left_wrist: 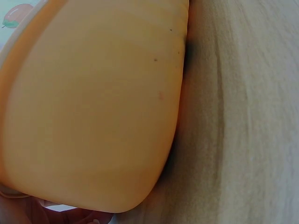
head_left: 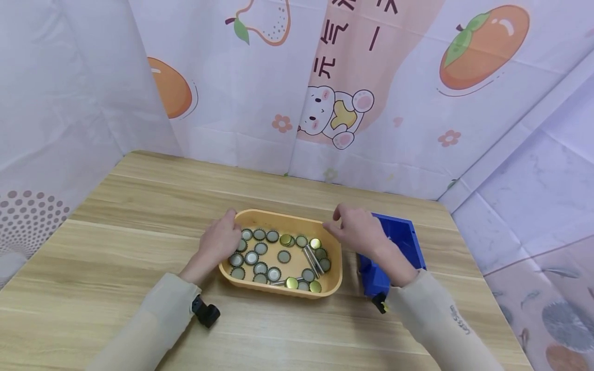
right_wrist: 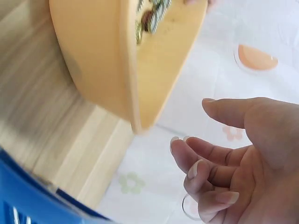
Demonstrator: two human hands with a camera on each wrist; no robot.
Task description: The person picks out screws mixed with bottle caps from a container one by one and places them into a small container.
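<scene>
A yellow-orange plastic tub stands on the table with several crimped bottle caps, silver and gold, spread over its floor. Some thin metal rods lie among the caps toward the right end. My left hand grips the tub's left end at the rim; in the left wrist view the tub's outer wall hides most of that hand. Over the tub's right rim, my right hand hangs in the air, holding nothing. The right wrist view shows its fingers loosely bent, thumb apart from them.
Close to the tub's right side is a blue plastic bin, partly covered by my right forearm; silvery items show in it. A printed curtain hangs behind the wooden table. Each wrist carries a small black camera.
</scene>
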